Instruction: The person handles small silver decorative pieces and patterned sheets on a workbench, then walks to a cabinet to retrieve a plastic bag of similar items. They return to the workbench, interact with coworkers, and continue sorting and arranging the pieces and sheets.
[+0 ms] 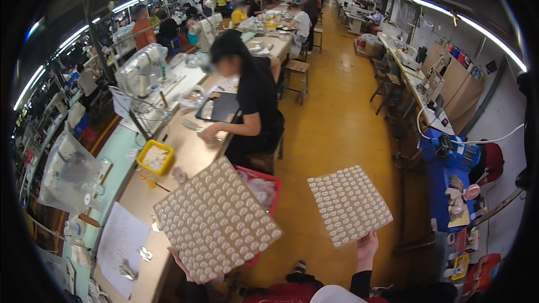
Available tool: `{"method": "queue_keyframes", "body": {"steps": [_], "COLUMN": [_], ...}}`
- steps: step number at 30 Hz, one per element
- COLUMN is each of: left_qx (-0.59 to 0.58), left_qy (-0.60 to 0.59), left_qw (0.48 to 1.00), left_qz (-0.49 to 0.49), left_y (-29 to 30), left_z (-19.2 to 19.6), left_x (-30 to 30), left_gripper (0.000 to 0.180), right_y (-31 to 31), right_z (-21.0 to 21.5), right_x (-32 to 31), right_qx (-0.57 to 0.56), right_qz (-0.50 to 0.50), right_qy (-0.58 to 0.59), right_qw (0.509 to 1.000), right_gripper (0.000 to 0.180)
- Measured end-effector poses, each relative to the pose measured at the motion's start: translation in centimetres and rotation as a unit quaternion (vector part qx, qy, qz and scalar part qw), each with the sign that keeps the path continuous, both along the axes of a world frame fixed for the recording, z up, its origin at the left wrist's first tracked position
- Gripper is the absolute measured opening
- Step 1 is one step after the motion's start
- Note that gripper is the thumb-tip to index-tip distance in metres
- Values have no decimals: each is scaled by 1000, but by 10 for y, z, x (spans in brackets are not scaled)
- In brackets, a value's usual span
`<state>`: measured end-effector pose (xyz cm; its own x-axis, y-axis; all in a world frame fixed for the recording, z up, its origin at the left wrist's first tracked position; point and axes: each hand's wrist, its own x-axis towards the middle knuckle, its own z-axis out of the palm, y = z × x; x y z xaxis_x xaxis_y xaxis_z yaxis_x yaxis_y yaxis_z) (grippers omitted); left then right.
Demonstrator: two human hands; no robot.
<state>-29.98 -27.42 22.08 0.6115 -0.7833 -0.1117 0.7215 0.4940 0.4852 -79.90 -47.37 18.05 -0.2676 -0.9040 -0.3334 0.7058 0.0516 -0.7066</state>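
Note:
My left hand [178, 259] grips the lower left edge of a square brown sheet [218, 221] covered in rows of small, pale, rounded pieces with dark marks. Most of that hand is hidden behind the sheet, which is tilted and overlaps the edge of the long work table. Out over the aisle, my right hand [368, 244] pinches the bottom edge of a second brown sheet [350, 206] with similar rows of pale pieces. This one looks smaller, and the two sheets are apart.
A yellow basket [155, 157] of pale pieces stands on the wooden table [135, 196]. Ahead, a seated person [255, 92] in black works at it. Behind the left sheet sits a red crate [273, 193]. Stools [296, 70] line the yellow aisle floor [331, 118]; a blue bench [441, 191] is at right.

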Motion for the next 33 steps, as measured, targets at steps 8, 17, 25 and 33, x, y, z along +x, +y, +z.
{"method": "queue_keyframes", "body": {"steps": [8,17,25,33], "left_qx": [-13,99,90,3], "left_qy": [18,64,25,38], "left_qw": [999,986,981,974], "left_qz": [-47,-119,-169,-223], "left_y": [-187,-362,-601,-884], "left_z": [-2,-33,-49,18], "left_x": [-144,-214,-220,-231], "left_gripper": [85,83,81,79], "right_y": [-127,-314,-478,-624], "right_z": [22,44,41,44], "right_x": [-135,-171,-209,-262], "right_qx": [-55,-106,-155,-129], "right_qz": [-28,-45,-64,-132], "right_qy": [13,31,58,96], "right_qw": [998,993,984,978], "right_gripper": [27,32,38,39]}}
